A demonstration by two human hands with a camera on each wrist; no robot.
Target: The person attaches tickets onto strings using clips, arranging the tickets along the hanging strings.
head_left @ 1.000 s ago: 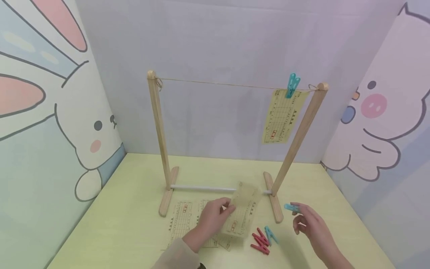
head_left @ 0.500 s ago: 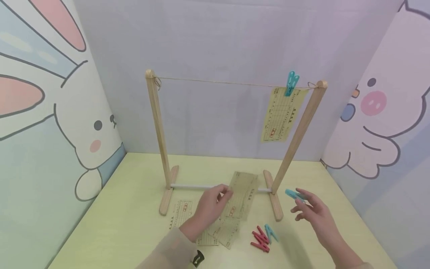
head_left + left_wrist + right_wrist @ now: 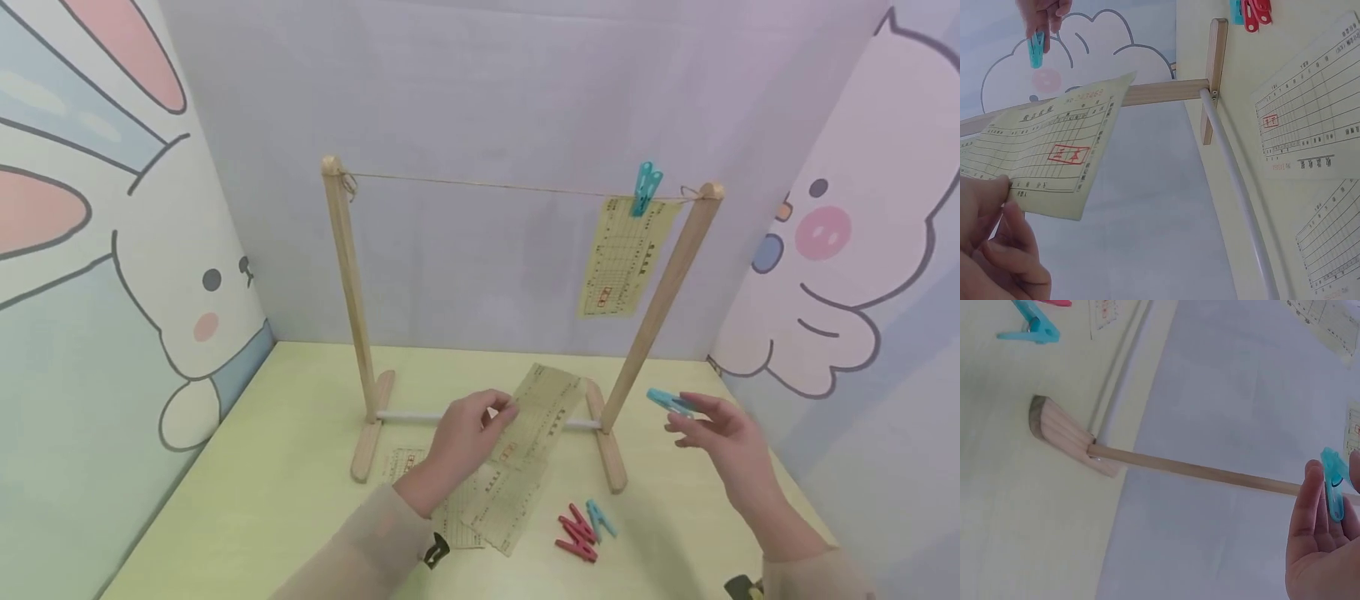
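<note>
Progress looks to be about a quarter of the way, judging by the line: one printed slip [image 3: 625,257] hangs at the upper right of the head view, pinned to the string [image 3: 495,185] of the wooden drying rack [image 3: 347,275] by a teal clothespin [image 3: 644,189], while the rest of the string is bare. The left hand [image 3: 467,433] pinches a second slip [image 3: 542,412] by its edge, lifted off the table at centre frame in front of the rack's white lower bar [image 3: 408,416]. The right hand [image 3: 723,437], at the right of the frame, holds a teal peg [image 3: 669,402] between its fingertips, well below the string. Left to do, I judge: this slip is unpinned, more slips [image 3: 487,508] lie flat on the yellow table [image 3: 247,500], and spare pegs [image 3: 581,527], red and teal, wait at lower centre.
</note>
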